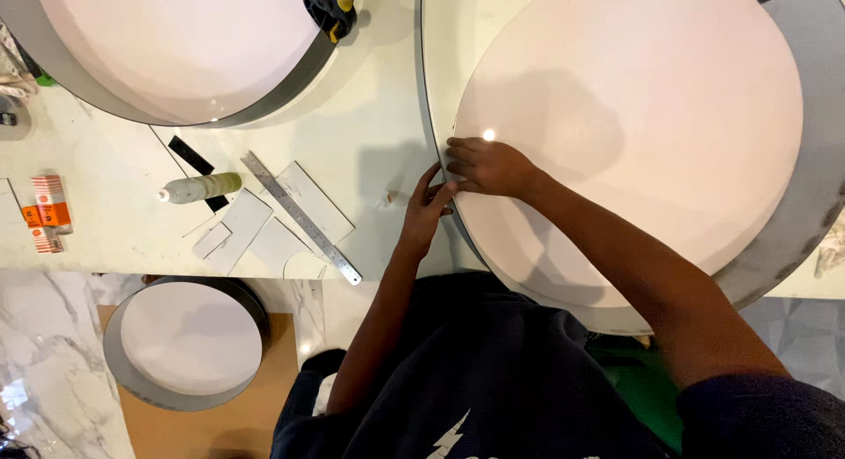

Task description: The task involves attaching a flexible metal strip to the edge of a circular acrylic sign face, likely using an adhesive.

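Note:
A large round white disc (634, 116) lies inside a thin grey metal band (428, 98) on the white worktable (370, 116). My right hand (489, 167) rests flat on the disc's left edge, fingers curled against the rim. My left hand (428, 208) stands just outside that same spot, fingertips pressing the metal band from the outer side. Both hands meet at the disc's edge; neither holds a loose object.
A second big disc in a metal band (176, 45) sits at the upper left with a yellow-black clamp (333, 3). A steel ruler (301, 217), white offcuts (255, 230), a small glue bottle (198, 188) and orange-white boxes (46, 214) lie left. A smaller banded disc (189, 340) rests on the floor.

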